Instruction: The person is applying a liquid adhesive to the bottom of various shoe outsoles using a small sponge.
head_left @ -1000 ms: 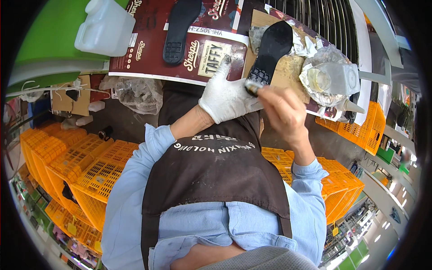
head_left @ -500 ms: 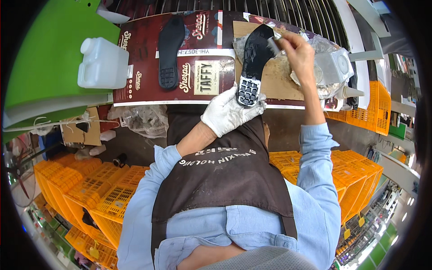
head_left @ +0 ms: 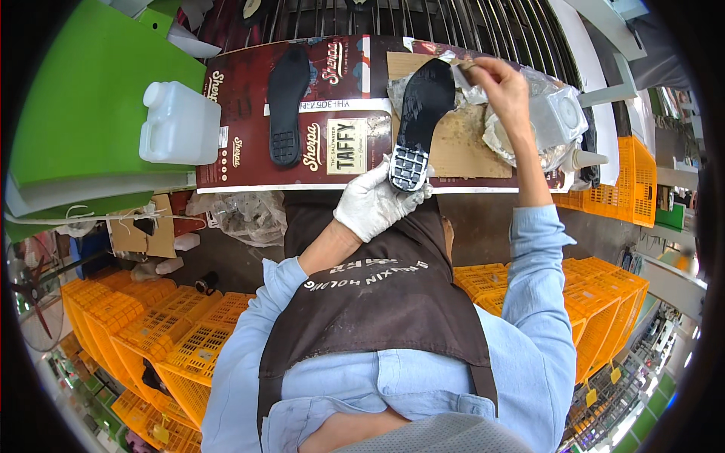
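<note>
Apron [head_left: 377,317]: dark brown, worn over a light blue shirt, filling the near lower part of the view.
Crates [head_left: 128,332]: orange plastic, stacked below on the left; more of them on the right, past the right sleeve.
Left hand [head_left: 374,204]: in a white glove, at the near edge of the tabletop; fingers closed around the heel end of a sole.
Sole [head_left: 419,121]: black, held up at a slant over the tabletop, its grid-patterned heel in the gloved hand and its toe pointing away toward the right hand.
Right hand [head_left: 502,83]: bare, raised just past the toe of the held sole; fingers pinched narrow on a small pale piece, too small to tell what it is.
Cardboard [head_left: 461,140]: brown, stained sheet lying under the held sole.
Tabletop [head_left: 249,162]: covered by a flattened dark red printed box.
Second sole [head_left: 287,102]: black, lying flat on the red box, well left of the held one.
Jug [head_left: 180,124]: white plastic, capped, at the left end of the tabletop, beside a green board [head_left: 83,113].
Bag [head_left: 544,121]: clear crumpled plastic, at the right end behind the right hand, with a white nozzle bottle [head_left: 587,158] beside it.
Rack [head_left: 423,19]: dark metal bars at the far edge.
</note>
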{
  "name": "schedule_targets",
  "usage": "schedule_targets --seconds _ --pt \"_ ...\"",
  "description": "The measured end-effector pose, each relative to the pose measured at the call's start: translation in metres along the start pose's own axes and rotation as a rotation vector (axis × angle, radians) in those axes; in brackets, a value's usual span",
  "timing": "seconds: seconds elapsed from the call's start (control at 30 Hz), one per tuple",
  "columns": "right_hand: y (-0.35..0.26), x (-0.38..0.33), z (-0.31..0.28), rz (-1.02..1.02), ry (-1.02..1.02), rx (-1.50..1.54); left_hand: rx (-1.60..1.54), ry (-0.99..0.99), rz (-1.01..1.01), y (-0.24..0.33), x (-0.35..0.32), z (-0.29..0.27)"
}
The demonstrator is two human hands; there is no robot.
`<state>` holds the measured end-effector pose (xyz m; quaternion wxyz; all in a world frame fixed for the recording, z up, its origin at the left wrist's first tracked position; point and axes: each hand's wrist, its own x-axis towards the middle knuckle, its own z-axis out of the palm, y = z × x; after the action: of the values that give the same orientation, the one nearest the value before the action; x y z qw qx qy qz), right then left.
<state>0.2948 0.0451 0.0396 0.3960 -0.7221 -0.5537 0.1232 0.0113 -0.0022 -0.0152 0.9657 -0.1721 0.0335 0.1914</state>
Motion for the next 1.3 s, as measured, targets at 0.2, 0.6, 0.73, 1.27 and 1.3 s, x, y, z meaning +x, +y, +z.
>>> schedule_targets --seconds 0.2,0.6,0.73,1.27,1.3 --pt "0.002 0.001 -0.003 -0.053 0.085 -0.113 0.059 0.068 0.066 0.007 -0.011 -0.001" --pt "0.014 0.027 0.002 -0.045 0.114 -0.104 0.136 0.081 0.154 0.009 -0.027 -0.003" --pt "0.014 0.038 0.005 -0.132 -0.306 -0.011 0.158 0.075 0.197 0.011 -0.029 -0.001" --pt "-0.02 0.05 0.018 -0.118 -0.444 0.225 0.134 0.03 0.225 0.014 -0.037 0.0" --pt "-0.023 0.05 0.02 -0.104 -0.697 0.247 0.12 0.044 0.227 0.014 -0.037 0.0"
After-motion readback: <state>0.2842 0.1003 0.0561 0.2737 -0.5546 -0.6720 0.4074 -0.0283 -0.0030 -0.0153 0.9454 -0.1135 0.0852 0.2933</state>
